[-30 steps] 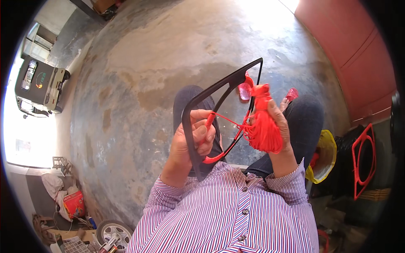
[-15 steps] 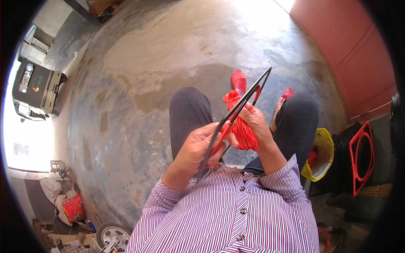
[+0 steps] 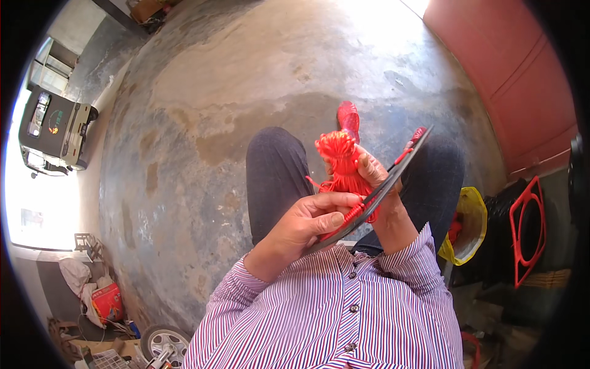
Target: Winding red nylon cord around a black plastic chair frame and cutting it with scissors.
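Note:
My left hand [image 3: 307,222] pinches a thin dark frame [image 3: 393,177], seen almost edge-on, which slants from my lap up toward my right knee. Red cord is wound tightly around part of the frame, beside my left thumb and fingers. In my right hand [image 3: 372,175] is a thick bundle of red cord [image 3: 337,147], its looped end standing up past my thumb. The frame crosses in front of my right wrist and hides part of that hand. A loose strand of cord sticks out to the left of the bundle.
To the right stand a yellow bag [image 3: 481,215] with something red inside and a red frame [image 3: 514,234] with a rounded opening. A three-wheeled vehicle [image 3: 52,129] is parked at far left. A wheel [image 3: 165,344] and a red box [image 3: 107,302] lie lower left.
The dark frame has turned and swung rightward, its far end now over my right knee. The cord bundle has been lifted upright, and my right hand sits behind the frame.

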`<action>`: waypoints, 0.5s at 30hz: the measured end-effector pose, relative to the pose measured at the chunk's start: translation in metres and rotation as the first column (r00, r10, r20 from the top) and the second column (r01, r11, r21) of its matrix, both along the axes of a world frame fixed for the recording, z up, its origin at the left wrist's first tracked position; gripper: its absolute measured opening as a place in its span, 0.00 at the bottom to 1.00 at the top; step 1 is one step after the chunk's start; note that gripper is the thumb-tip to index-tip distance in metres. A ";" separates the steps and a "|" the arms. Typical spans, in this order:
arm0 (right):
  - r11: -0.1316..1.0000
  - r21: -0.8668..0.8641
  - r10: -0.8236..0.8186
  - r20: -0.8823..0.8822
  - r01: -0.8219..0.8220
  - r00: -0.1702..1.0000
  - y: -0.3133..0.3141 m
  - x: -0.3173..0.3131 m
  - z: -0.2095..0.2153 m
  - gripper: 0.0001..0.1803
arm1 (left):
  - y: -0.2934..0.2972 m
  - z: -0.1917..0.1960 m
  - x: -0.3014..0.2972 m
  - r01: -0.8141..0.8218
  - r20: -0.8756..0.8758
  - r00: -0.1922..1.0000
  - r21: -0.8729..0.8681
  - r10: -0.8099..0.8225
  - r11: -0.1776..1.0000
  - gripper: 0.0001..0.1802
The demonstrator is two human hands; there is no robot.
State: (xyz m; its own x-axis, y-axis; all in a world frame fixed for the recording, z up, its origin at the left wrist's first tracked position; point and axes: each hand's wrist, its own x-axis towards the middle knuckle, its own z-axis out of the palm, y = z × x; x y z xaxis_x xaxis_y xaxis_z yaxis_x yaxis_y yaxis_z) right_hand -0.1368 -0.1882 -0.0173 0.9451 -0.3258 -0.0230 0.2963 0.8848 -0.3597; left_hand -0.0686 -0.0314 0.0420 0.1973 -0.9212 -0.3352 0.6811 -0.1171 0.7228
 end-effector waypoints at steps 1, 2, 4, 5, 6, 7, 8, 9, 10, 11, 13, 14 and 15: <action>0.999 -0.027 0.028 0.027 -0.028 0.999 -0.002 0.001 -0.002 0.33 | 0.000 -0.002 0.000 0.028 -0.024 0.999 -0.043 -0.029 0.999 0.26; 0.997 -0.054 0.058 0.054 -0.055 0.997 -0.006 0.001 -0.003 0.31 | 0.000 -0.006 0.001 0.054 -0.046 0.997 -0.087 -0.058 0.995 0.27; 0.997 -0.070 0.050 0.077 -0.045 0.996 -0.005 0.002 0.002 0.27 | -0.001 -0.012 0.004 0.085 -0.132 0.985 -0.167 -0.108 0.982 0.29; 0.996 -0.071 0.055 0.110 -0.048 0.992 -0.006 0.002 -0.003 0.25 | -0.002 -0.015 0.006 0.089 -0.197 0.972 -0.202 -0.129 0.975 0.30; 0.996 -0.071 0.060 0.142 -0.050 0.988 -0.007 0.002 -0.012 0.23 | -0.002 -0.017 0.007 0.090 -0.242 0.959 -0.234 -0.148 0.968 0.31; 0.996 -0.071 0.063 0.171 -0.052 0.983 -0.008 0.003 -0.013 0.22 | -0.002 -0.020 0.009 0.092 -0.288 0.942 -0.265 -0.170 0.960 0.32; 0.988 -0.140 0.094 0.215 -0.064 0.972 -0.010 0.003 -0.013 0.19 | -0.002 -0.023 0.009 0.093 -0.317 0.930 -0.293 -0.188 0.952 0.33; 0.975 -0.209 0.127 0.255 -0.074 0.958 -0.015 0.003 -0.010 0.16 | -0.002 -0.023 0.008 0.066 -0.369 0.913 -0.284 -0.173 0.956 0.33; 0.958 -0.276 0.163 0.293 -0.080 0.942 -0.018 0.004 -0.005 0.14 | -0.002 -0.023 0.007 0.038 -0.419 0.895 -0.275 -0.155 0.961 0.34; 0.939 -0.335 0.189 0.326 -0.074 0.926 -0.020 0.005 0.000 0.12 | -0.002 -0.021 0.003 -0.014 -0.488 0.867 -0.225 -0.100 0.974 0.34; 0.886 -0.460 0.251 0.388 -0.049 0.887 -0.023 0.009 0.006 0.09 | -0.002 -0.023 -0.002 -0.081 -0.567 0.823 -0.180 -0.036 0.980 0.34; 0.852 -0.523 0.285 0.418 -0.028 0.862 -0.025 0.012 0.009 0.08 | -0.004 -0.027 -0.004 -0.100 -0.581 0.813 -0.188 -0.028 0.977 0.34; 0.816 -0.578 0.303 0.441 0.009 0.845 -0.025 0.014 0.011 0.09 | -0.006 -0.029 -0.007 -0.120 -0.595 0.804 -0.196 -0.021 0.973 0.34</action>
State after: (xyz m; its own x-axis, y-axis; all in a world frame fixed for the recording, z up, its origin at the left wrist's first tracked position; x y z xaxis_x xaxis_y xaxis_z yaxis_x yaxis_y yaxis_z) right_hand -0.1224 -0.2129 -0.0063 0.8076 0.0095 0.5897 0.4510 0.6343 -0.6279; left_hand -0.0757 -0.0372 0.0131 0.0734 -0.9775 -0.1978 0.9827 0.0371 0.1815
